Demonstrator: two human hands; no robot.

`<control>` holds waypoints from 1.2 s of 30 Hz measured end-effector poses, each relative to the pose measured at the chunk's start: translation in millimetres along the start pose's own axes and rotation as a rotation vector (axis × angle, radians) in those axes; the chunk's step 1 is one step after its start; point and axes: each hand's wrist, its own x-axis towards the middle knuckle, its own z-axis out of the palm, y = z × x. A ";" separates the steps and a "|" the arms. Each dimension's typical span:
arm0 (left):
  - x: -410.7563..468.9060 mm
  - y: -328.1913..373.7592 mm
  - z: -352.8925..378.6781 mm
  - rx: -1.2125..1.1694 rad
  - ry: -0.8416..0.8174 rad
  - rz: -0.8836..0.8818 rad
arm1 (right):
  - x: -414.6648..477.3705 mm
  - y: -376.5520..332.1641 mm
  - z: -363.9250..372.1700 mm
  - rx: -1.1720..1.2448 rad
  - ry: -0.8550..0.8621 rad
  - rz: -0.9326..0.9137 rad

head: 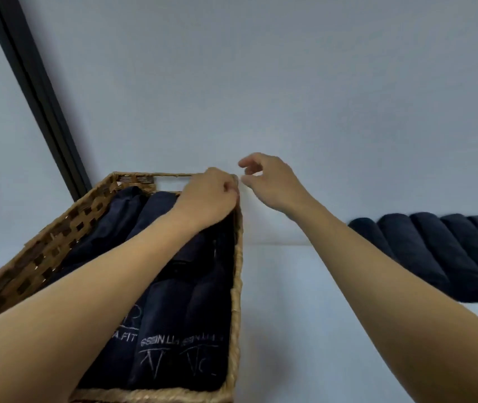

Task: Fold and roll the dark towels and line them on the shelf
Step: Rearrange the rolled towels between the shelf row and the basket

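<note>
Pale wall above a white shelf [304, 315]. At 9 o'clock a wicker basket [57, 251] holds folded dark towels [173, 330]. The left hand [208, 199] apparently grips its far corner, and the right hand [272, 181] hovers loose-fingered beside it. Rolled towels [435, 257] line 3 o'clock. A one-handed tug could tip the basket.

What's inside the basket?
Dark towels with white lettering, packed side by side in the basket. The left forearm covers some of them, and the towels hide the basket's bottom.
</note>
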 end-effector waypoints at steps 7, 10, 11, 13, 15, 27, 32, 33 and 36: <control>33.4 136.5 71.7 -0.098 -0.363 -0.099 | -60.3 129.0 -69.6 -0.196 0.114 0.468; 29.6 154.1 138.7 -0.169 -0.518 -0.190 | -86.3 169.0 -78.8 -0.362 0.111 0.544; 27.4 156.4 159.8 -0.213 -0.557 -0.229 | -92.4 180.0 -80.1 -0.407 0.106 0.562; 21.4 158.8 198.0 -0.336 -0.610 -0.306 | -97.9 196.5 -80.0 -0.484 0.075 0.599; 18.2 158.6 225.0 -0.478 -0.594 -0.379 | -97.7 202.5 -79.9 -0.535 0.079 0.648; 28.5 146.7 213.2 -0.746 -0.453 -0.584 | -82.6 181.3 -75.7 -0.015 0.205 0.720; 42.1 137.0 152.2 -0.715 -0.329 -0.524 | -74.0 127.3 -81.3 0.258 0.275 0.557; 43.4 135.2 135.0 -0.703 -0.301 -0.504 | -71.1 112.4 -81.7 0.306 0.284 0.525; 39.8 127.4 80.7 -0.719 -0.246 -0.460 | -62.8 67.4 -78.4 0.453 0.268 0.459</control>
